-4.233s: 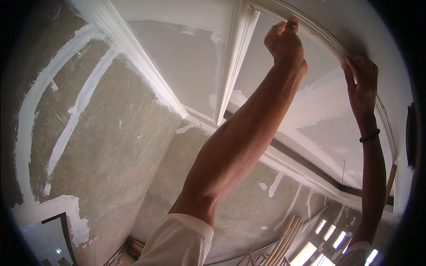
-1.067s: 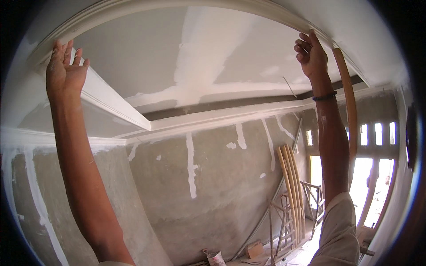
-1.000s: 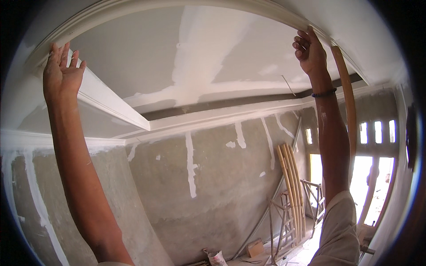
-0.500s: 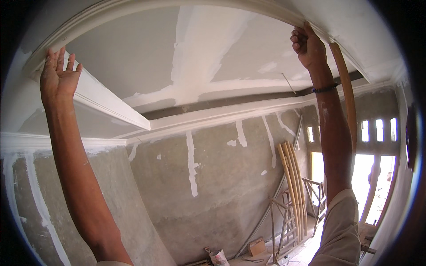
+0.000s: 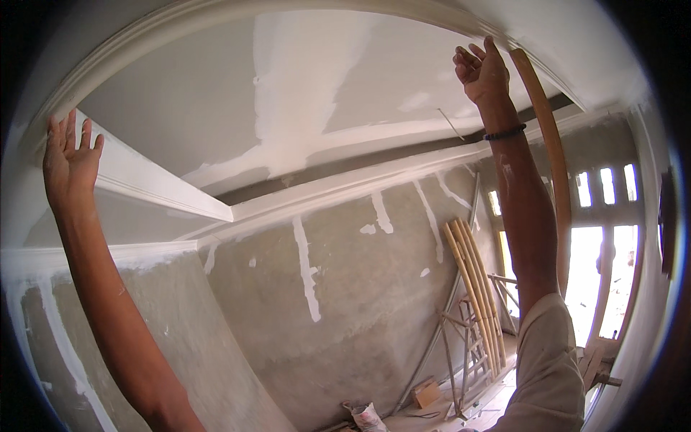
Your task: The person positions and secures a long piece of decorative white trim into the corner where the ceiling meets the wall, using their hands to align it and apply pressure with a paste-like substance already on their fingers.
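A long white ceiling moulding (image 5: 155, 30) runs overhead along the lip of a recessed ceiling, bent into an arch by the lens. My left hand (image 5: 73, 164) is raised to its left end, fingers spread and their tips against it. At the right, my right hand (image 5: 484, 78) reaches up under the same moulding, palm turned up. Its fingers are loosely bent and apart, with the uppermost fingertips at the moulding's lower edge; exact contact is hard to make out. Neither hand is wrapped round anything. Just right of my right hand stands a long wooden pole (image 5: 541, 119), its top close under the moulding.
Bamboo poles (image 5: 479, 295) lean by a metal scaffold frame (image 5: 461, 360) near the bright doorway (image 5: 584, 281). A sack (image 5: 367, 417) and a cardboard box (image 5: 426, 393) sit on the floor below. The grey wall (image 5: 353, 302) has white filler streaks.
The view has tilted and shifted slightly. My left hand appears lower and farther left in it. My right hand's fingers have loosened from a tighter curl and spread a little.
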Demonstrator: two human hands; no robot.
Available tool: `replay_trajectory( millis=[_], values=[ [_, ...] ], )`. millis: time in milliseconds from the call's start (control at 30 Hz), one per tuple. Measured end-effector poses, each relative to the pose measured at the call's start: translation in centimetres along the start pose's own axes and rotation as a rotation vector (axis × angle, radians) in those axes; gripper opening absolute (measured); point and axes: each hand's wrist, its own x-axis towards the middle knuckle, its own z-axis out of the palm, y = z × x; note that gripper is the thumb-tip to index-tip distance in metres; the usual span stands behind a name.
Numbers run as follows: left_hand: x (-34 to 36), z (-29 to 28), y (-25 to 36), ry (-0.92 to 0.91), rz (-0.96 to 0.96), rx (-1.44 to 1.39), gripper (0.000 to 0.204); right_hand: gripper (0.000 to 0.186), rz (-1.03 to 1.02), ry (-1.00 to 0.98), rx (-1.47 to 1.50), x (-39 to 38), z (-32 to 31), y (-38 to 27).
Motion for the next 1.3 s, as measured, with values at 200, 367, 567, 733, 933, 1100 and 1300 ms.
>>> replay_trajectory(
  millis=[200,367,567,733,933,1100,1300],
  values=[
    [1.1,-0.8,-0.5,-0.007,-0.016,-0.079,0.068,0.057,0.071,-0.050,0.124,3.7,-2.7,-0.2],
    [2.4,-1.9,-0.3,0.006,-0.068,-0.097,0.070,0.051,0.101,-0.126,0.233,6.3,-3.2,0.5],
    [3.8,-3.0,-0.5,-0.017,-0.099,-0.127,0.072,0.046,0.154,-0.104,0.341,5.3,-1.7,0.8],
    [3.7,-3.4,-0.4,-0.014,-0.113,-0.153,0.071,0.043,0.163,-0.030,0.361,3.1,-1.1,0.0],
    [3.9,-3.5,-0.4,-0.003,-0.125,-0.166,0.069,0.039,0.169,0.004,0.415,2.4,-0.5,-0.4],
    [4.5,-3.7,-0.4,-0.005,-0.126,-0.151,0.068,0.038,0.191,0.008,0.458,2.1,-0.1,-0.3],
    [4.9,-4.1,-0.6,-0.008,-0.123,-0.152,0.069,0.037,0.192,0.012,0.492,1.9,-0.2,-0.5]
  ],
)
